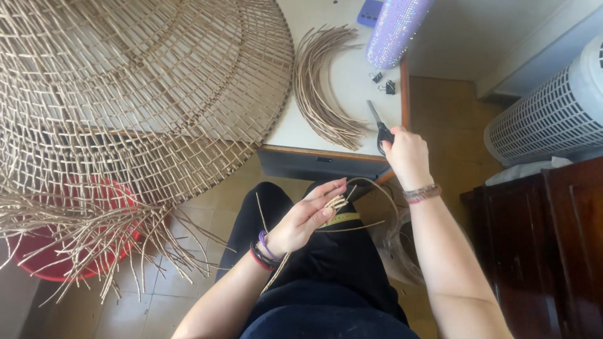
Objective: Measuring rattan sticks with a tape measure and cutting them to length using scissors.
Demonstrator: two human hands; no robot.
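A huge round woven rattan frame (125, 81) fills the upper left, tilted over the edge of a white table (352, 81), with loose strand ends hanging down in front of one red tub (44, 251) on the tiled floor. At right stand a white slatted appliance (553, 113) and a dark wooden cabinet (546, 251). On the table lies one curved bundle of cut reeds (323, 88), beside a sparkly purple cylinder (396, 28) and a small purple flat object (369, 11) at the far edge; no label shows on either. Two black binder clips (383, 83) sit just beside the bundle. The right hand (407, 156) is closed around the black handles of one pair of scissors (379, 125), blades resting on the table. The left hand (308, 216), over the lap, pinches a few short reed pieces (339, 202) between thumb and fingers, with longer strands curling away below. Each wrist wears bracelets.
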